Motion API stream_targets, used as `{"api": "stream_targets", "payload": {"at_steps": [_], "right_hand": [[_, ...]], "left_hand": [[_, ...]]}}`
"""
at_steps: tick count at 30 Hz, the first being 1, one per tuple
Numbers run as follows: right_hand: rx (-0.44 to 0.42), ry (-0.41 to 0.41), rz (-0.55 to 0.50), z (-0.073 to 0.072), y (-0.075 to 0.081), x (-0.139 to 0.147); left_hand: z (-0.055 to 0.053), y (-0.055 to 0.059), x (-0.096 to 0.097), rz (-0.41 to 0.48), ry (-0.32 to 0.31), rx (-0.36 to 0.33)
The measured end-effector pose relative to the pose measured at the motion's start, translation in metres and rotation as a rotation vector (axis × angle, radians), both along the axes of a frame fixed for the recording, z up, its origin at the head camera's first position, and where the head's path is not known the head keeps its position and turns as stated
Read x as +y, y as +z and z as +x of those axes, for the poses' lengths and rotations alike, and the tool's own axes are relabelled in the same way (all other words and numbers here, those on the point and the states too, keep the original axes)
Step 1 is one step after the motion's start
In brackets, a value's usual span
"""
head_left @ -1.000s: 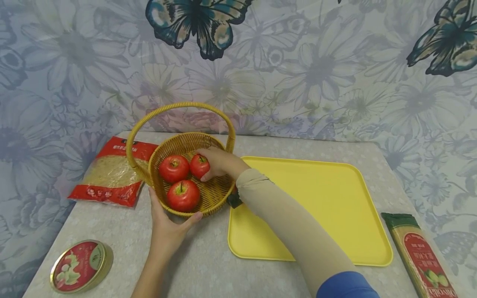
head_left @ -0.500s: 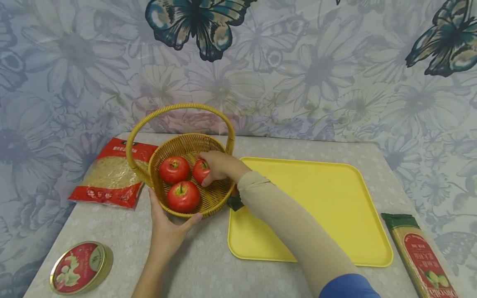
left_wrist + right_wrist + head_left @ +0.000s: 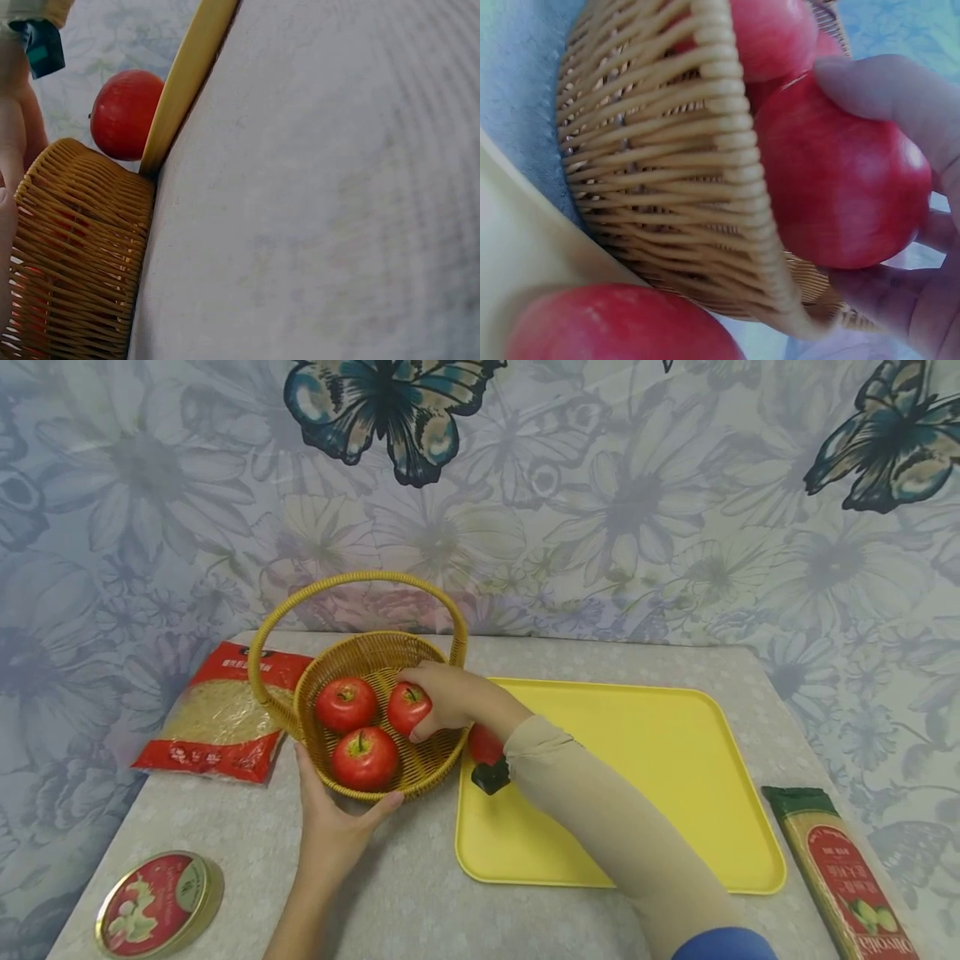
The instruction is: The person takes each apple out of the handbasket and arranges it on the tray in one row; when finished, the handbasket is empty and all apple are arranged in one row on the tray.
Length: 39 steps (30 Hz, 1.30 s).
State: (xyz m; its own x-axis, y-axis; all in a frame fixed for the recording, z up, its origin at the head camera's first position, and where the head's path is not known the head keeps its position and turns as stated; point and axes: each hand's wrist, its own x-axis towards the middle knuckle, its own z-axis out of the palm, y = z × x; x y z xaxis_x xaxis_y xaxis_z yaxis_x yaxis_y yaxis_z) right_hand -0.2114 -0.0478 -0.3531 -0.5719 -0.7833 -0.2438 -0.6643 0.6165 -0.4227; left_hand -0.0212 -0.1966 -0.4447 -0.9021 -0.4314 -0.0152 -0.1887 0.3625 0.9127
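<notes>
A yellow wicker basket (image 3: 427, 777) with a tall handle stands at the table's back left. Inside it lie a red apple (image 3: 347, 705) and another red apple (image 3: 365, 759). My right hand (image 3: 453, 697) reaches in and holds a third apple (image 3: 409, 708) between thumb and fingers. The right wrist view shows this apple (image 3: 840, 180) at rim height, thumb over its top. With thumb and fingers spread around the basket's near left side, my left hand (image 3: 333, 831) holds it; its fingertips are partly hidden. One more apple (image 3: 485, 745) sits on the yellow tray (image 3: 637, 777), partly behind my right wrist.
A red-ended bag of noodles (image 3: 225, 710) lies left of the basket, touching or close to it. Nearer the front left is a round tin (image 3: 159, 903). A green-topped pasta packet (image 3: 840, 868) lies right of the tray. Behind the table hangs a patterned cloth (image 3: 630, 527).
My right hand has moved a little right with the apple, away from the other two in the basket. The apple on the tray shows more from behind the wrist. My left hand stays on the basket.
</notes>
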Motion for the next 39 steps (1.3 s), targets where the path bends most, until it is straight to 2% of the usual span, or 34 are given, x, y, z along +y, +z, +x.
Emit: {"api": "stream_targets", "payload": {"at_steps": [4, 12, 16, 22, 26, 31, 39], "right_hand": [[-0.01, 0.009, -0.063, 0.008, 0.008, 0.013], [0.022, -0.006, -0.207, 0.028, 0.034, 0.046], [0.041, -0.039, -0.285, 0.035, 0.047, 0.067], [0.041, -0.125, -0.363, 0.042, 0.061, 0.106], [0.061, -0.178, -0.382, 0.042, 0.059, 0.134], [0.08, -0.271, -0.381, 0.042, 0.05, 0.166], [0.084, -0.335, -0.375, 0.042, 0.022, 0.194]], "left_hand": [[-0.001, 0.001, 0.0, 0.007, -0.002, 0.016], [-0.002, -0.001, 0.0, 0.013, -0.001, 0.05], [-0.002, -0.002, 0.0, 0.015, -0.002, 0.076], [-0.001, -0.002, 0.0, 0.016, -0.002, 0.059], [-0.001, -0.001, 0.001, 0.02, -0.007, 0.045], [-0.001, -0.001, 0.001, 0.019, -0.013, 0.043], [-0.001, -0.001, 0.001, 0.028, -0.019, 0.044]]}}
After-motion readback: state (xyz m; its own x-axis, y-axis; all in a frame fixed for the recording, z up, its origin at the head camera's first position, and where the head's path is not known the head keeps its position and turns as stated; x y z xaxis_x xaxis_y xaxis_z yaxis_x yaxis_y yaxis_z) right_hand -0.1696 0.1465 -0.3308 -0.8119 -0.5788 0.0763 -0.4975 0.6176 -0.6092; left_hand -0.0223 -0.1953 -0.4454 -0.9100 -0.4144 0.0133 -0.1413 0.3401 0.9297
